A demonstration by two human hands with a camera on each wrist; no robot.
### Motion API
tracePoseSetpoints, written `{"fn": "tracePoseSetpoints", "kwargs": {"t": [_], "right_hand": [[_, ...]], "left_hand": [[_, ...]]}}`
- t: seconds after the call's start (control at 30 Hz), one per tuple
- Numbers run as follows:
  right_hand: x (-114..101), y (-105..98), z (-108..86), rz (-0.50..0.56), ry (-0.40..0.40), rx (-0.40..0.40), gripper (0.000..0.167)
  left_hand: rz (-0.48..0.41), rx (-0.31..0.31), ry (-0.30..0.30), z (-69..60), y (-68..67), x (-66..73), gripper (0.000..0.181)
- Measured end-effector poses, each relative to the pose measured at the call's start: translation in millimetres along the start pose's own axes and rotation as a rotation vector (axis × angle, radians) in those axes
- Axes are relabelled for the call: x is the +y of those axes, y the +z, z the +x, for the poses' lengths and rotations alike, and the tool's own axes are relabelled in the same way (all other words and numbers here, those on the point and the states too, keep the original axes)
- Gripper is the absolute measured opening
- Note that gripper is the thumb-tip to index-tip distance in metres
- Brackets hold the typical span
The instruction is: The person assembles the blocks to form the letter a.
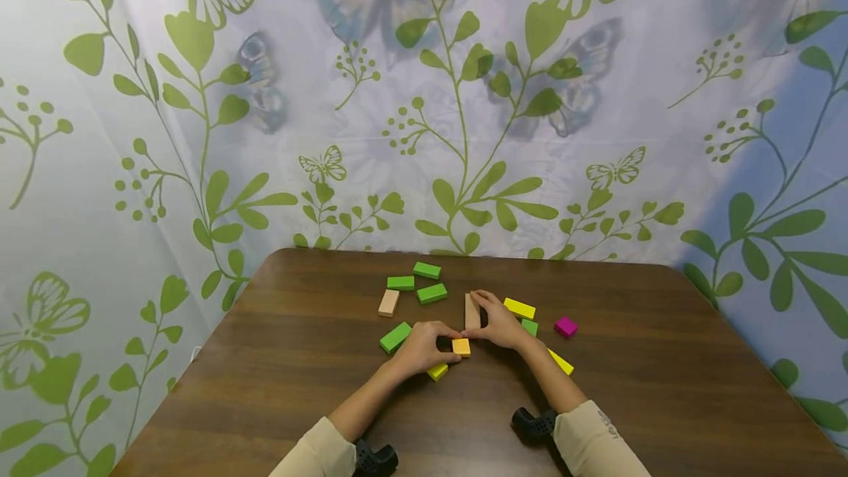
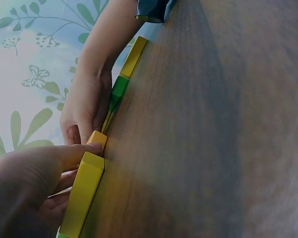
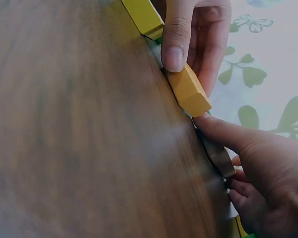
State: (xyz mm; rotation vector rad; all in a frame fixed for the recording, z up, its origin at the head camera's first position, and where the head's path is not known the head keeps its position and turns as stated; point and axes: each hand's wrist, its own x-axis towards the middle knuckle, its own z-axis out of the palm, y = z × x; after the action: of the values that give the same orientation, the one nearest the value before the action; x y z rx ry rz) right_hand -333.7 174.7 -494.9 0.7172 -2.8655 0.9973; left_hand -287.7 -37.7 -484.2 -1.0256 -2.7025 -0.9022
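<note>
My left hand (image 1: pixel 422 349) pinches a small orange block (image 1: pixel 461 347) between thumb and fingers, low on the table. In the right wrist view its thumb presses on one side of the orange block (image 3: pixel 189 92). My right hand (image 1: pixel 500 325) grips a long plain wooden block (image 1: pixel 471 312) by its two ends, just beyond the orange one. The right thumb tip lies close to the orange block's far end. Beside the left hand, a yellow block (image 2: pixel 83 193) lies nearer the camera, partly covered by the hand in the head view.
Green blocks (image 1: pixel 432 294) and a second plain wooden block (image 1: pixel 389 303) lie to the back left. Right of the hands are yellow blocks (image 1: pixel 520 308), a green block (image 1: pixel 529 327) and a magenta block (image 1: pixel 566 327). The brown table (image 1: pixel 318 308) meets a leaf-patterned curtain (image 1: pixel 371 168).
</note>
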Motion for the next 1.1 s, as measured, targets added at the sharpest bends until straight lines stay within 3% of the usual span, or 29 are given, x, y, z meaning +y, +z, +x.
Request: {"fn": "tracePoseSetpoints", "kwargs": {"t": [0.2,0.4,0.57,0.87,1.1], "right_hand": [[5.2,-2.9,-1.6,0.044,0.006,-0.017,0.08],[9.2,-5.9,-3.1,0.094,0.021,-0.014,0.062],[9.7,-6.2,-4.1,0.089,0.007,-0.02,0.058],[8.0,-6.4,-3.6,0.083,-0.007,0.001,0.057],[6.4,-7.7,-2.7,0.061,-0.025,0.041,0.057]], "left_hand": [[-0.008,0.02,0.033,-1.6,0.2,-0.6,0.034],[-0.034,0.062,0.0,-1.1,4.0,-1.1,0.032],[-0.054,0.103,-0.019,1.8,11.7,1.9,0.03],[-0.003,0.184,-0.079,6.4,20.3,6.7,0.032],[0.018,0.214,-0.086,7.8,22.7,4.7,0.038]]}}
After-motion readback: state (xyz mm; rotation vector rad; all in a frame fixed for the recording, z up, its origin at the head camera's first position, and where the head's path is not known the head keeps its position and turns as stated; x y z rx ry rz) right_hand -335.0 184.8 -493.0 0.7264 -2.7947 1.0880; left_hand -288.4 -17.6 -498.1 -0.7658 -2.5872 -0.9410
